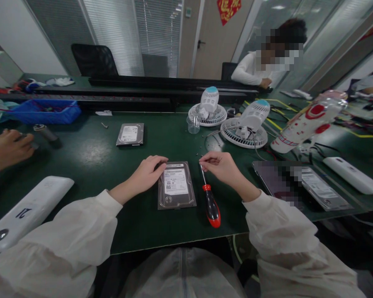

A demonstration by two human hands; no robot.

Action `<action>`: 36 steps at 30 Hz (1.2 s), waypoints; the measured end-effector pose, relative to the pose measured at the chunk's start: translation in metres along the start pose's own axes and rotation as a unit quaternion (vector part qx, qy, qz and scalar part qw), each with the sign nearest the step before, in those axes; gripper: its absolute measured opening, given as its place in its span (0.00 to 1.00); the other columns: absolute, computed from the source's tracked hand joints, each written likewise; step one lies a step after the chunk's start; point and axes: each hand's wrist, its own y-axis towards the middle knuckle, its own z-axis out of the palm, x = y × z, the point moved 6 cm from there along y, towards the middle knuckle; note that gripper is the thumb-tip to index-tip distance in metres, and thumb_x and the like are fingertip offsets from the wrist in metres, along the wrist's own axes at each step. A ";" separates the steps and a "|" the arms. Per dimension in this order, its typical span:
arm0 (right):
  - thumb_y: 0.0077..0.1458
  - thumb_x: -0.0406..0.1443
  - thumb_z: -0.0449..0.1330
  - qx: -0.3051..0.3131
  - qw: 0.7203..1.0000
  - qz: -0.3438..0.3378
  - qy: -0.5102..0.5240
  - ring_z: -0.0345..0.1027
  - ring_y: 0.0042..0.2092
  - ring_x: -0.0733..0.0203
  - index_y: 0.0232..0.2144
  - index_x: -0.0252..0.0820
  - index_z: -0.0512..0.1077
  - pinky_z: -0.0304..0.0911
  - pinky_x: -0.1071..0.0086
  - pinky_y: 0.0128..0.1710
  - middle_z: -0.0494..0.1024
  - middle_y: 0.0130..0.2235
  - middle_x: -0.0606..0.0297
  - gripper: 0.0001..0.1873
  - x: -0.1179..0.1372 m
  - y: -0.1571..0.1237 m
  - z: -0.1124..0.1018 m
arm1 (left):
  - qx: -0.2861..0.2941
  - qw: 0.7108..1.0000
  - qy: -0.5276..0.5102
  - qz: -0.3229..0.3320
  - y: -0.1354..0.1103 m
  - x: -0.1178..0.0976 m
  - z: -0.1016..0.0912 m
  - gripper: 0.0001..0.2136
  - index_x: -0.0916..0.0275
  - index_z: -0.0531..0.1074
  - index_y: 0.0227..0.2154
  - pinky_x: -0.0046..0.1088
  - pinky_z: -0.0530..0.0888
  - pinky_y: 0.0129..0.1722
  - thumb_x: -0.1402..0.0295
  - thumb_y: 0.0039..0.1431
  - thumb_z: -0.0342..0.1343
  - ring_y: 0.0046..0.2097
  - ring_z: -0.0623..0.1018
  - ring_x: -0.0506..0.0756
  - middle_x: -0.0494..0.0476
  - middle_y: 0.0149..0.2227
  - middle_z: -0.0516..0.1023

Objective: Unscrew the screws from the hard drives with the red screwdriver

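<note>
A hard drive [178, 198] lies flat on the green table in front of me, label side up. My left hand [149, 171] holds it by the upper left corner, thumb and fingertips against the edge. To its right is a screwdriver [211, 207] with a black and red handle, pointing away from me. The fingers of my right hand [219, 165] are pinched at the tip of its shaft; anything small between them is hidden. Tiny screws [197, 154] are scattered just beyond those fingertips.
Farther back are another hard drive [130, 134], a clear cup [193, 125] and two white fans [207, 114]. A blue tray [46, 111] sits at left, near another person's hand [9, 149]. White devices [31, 211] flank me; a phone-like dark slab [273, 182] lies right. Someone sits opposite.
</note>
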 end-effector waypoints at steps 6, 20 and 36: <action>0.50 0.44 0.71 0.026 0.999 -0.020 0.002 0.73 0.29 0.63 0.31 0.39 0.79 0.72 0.65 0.32 0.80 0.28 0.63 0.14 0.005 0.007 0.005 | 0.005 1.000 -0.004 -0.005 0.000 -0.002 0.000 0.18 0.62 0.76 0.58 0.52 0.75 0.60 0.61 0.75 0.49 0.58 0.79 0.63 0.64 0.55 0.81; 0.45 0.37 0.73 0.115 0.993 -0.035 0.009 0.76 0.34 0.62 0.26 0.39 0.83 0.72 0.65 0.39 0.83 0.32 0.61 0.07 0.000 0.047 0.035 | 0.012 1.000 0.020 0.006 0.002 -0.011 -0.001 0.17 0.62 0.76 0.57 0.53 0.72 0.63 0.65 0.74 0.49 0.58 0.78 0.63 0.63 0.55 0.82; 0.49 0.39 0.72 0.128 0.991 -0.023 0.036 0.74 0.31 0.66 0.30 0.39 0.84 0.71 0.71 0.28 0.83 0.37 0.60 0.08 -0.006 0.041 0.034 | 0.018 1.000 0.002 0.001 -0.001 -0.010 -0.001 0.17 0.61 0.75 0.58 0.52 0.72 0.64 0.63 0.75 0.48 0.59 0.77 0.63 0.62 0.56 0.81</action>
